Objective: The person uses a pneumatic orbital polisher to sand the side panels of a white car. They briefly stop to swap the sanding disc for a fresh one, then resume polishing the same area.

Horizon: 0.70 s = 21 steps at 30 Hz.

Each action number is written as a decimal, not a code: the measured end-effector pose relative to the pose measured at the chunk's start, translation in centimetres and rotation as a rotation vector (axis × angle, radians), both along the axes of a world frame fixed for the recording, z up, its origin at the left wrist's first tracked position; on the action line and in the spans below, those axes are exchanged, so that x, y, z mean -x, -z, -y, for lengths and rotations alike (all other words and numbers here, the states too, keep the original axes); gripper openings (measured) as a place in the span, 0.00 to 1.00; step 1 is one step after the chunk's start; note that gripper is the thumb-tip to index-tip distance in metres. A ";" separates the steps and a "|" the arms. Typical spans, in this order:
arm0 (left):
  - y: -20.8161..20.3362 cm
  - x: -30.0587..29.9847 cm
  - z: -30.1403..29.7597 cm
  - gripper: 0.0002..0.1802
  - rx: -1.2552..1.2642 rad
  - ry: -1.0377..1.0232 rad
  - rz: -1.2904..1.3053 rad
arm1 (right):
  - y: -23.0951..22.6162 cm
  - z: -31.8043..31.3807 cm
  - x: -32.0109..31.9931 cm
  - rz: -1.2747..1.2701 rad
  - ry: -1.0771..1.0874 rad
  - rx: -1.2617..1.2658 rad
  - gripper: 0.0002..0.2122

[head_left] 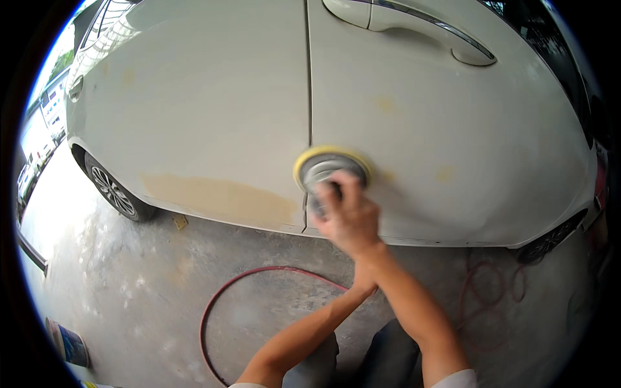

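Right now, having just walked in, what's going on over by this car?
A person is holding a round sander with the right hand, at the seam between two side panels of the white car. The left hand is below, partly hidden behind the right forearm, so its grip is unclear. A broad tan patch shows low on the panel left of the seam, with fainter spots to the right. A red hose curves across the concrete floor.
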State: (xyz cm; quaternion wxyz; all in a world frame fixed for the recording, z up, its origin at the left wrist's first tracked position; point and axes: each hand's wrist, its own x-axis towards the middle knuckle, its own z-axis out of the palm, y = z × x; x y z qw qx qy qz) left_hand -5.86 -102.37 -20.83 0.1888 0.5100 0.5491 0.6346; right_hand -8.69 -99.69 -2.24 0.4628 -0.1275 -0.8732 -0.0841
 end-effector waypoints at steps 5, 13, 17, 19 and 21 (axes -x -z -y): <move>-7.9 -3.4 -2.3 0.25 0.173 0.114 0.110 | -5.0 -6.1 -10.0 -0.480 0.148 0.109 0.25; -10.0 -1.3 -0.4 0.22 0.145 0.150 -0.181 | -6.4 -6.7 -10.9 -0.711 0.236 0.304 0.21; -11.5 2.2 2.8 0.20 0.106 -0.001 -0.112 | -9.4 -1.7 -1.9 -0.440 0.153 0.085 0.28; -13.2 4.0 3.9 0.15 -0.016 -0.061 -0.167 | -11.0 0.0 1.4 -0.314 -0.006 0.122 0.30; -14.7 4.7 4.6 0.09 0.010 -0.091 -0.152 | -12.5 0.6 2.5 -0.199 -0.060 0.129 0.30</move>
